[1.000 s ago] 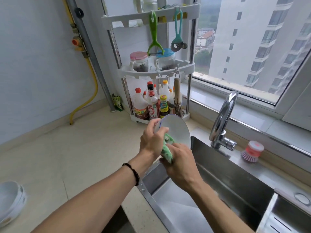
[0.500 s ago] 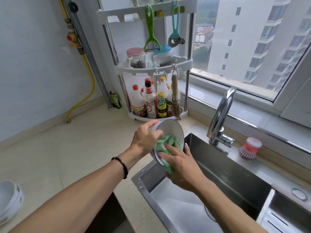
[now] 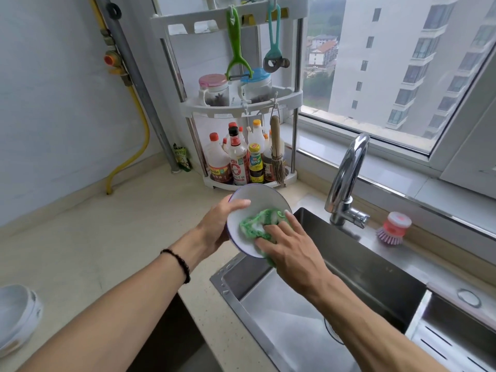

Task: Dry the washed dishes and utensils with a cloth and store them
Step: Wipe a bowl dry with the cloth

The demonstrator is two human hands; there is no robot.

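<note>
A round white bowl with a thin blue rim (image 3: 257, 202) is held tilted above the near left corner of the shiny steel sink (image 3: 362, 267). Its left edge is gripped by the left hand (image 3: 218, 224), thumb curled over the rim. A crumpled green cloth (image 3: 261, 224) is pressed inside the bowl by the right hand (image 3: 288, 245), fingers nearly straight.
</note>
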